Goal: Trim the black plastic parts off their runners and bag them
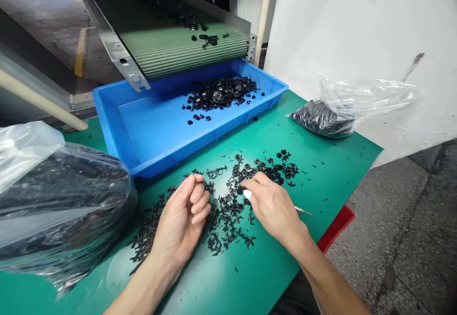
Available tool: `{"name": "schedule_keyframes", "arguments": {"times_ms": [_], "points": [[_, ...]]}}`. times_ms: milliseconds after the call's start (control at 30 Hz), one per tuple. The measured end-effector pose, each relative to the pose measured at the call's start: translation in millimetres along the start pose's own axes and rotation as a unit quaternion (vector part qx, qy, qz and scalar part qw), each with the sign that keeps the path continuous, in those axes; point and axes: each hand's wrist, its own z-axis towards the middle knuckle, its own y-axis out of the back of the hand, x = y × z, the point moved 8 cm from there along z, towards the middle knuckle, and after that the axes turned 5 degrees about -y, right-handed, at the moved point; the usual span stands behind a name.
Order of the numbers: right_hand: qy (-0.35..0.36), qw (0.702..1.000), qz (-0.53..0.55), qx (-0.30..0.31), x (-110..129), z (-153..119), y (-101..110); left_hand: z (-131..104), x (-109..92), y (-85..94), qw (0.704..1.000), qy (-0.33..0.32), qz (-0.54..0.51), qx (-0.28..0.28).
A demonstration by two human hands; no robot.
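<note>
The left hand's fingers [200, 201] curl loosely toward the palm, with the thumb and index fingertip brought together; whether anything small is pinched there cannot be told. The left hand [183, 217] is turned partly palm up, and its forearm slants up from the bottom edge of the view. The right hand [271, 205] faces palm down, its forearm coming in from the lower right, with its index finger extended toward the left and its thumb bent in below, a white tip [247, 194] showing at the thumb's end. Its fingertips reach into the black parts [232, 215]; how far they are closed, and whether they grip a part, cannot be told. A thin pale stick [303, 210] juts out past the right hand's outer side.

The black parts, some cross-shaped and some round, lie scattered around and between the hands on the green tabletop [264, 277]. Beyond, a blue tray [143, 124] holds a heap of black pieces [221, 93] under the end of a green conveyor belt [185, 53], which carries more pieces. A large filled plastic bag [64, 200] sits at the left, a smaller one [323, 117] at the right rear. A red container [337, 229] shows below the table's right edge.
</note>
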Motion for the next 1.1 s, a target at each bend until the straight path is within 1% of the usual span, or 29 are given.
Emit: {"name": "schedule_keyframes", "arguments": {"times_ms": [67,167,267,367,467,567,633,733,800,900,967,1100], "points": [[0.014,0.999,-0.038,0.025,4,4,-2,-2,4,-1.6,1.0,0.012,0.024,0.009],[0.028,0.996,-0.084,0.033,10,6,-4,-4,9,-2.6,0.996,0.026,0.077,0.027],[0.045,0.995,-0.077,0.035,15,5,-8,-5,14,0.0,0.993,0.038,0.106,0.028],[0.04,0.998,-0.039,0.029,12,3,-9,-4,18,2.1,0.991,0.043,0.126,0.026],[0.032,0.999,0.04,0.008,4,-1,-2,-5,22,1.6,0.981,0.04,0.184,0.041],[0.034,0.989,0.142,-0.024,0,-9,11,-9,31,0.1,0.955,0.057,0.281,0.08],[0.041,0.98,0.191,-0.028,3,-15,17,-14,39,-2.2,0.939,0.076,0.316,0.116],[0.042,0.971,0.233,-0.025,8,-22,22,-18,49,-8.2,0.934,0.089,0.301,0.171],[0.042,0.966,0.252,-0.029,10,-24,23,-19,52,-10.0,0.941,0.093,0.267,0.183],[0.064,0.96,0.27,-0.03,10,-28,24,-17,51,-8.5,0.959,0.083,0.22,0.162],[0.067,0.963,0.258,-0.029,7,-32,22,-17,50,-8.2,0.964,0.079,0.202,0.151],[0.035,0.973,0.226,-0.03,-1,-39,16,-19,49,-7.7,0.971,0.077,0.178,0.136]]}}
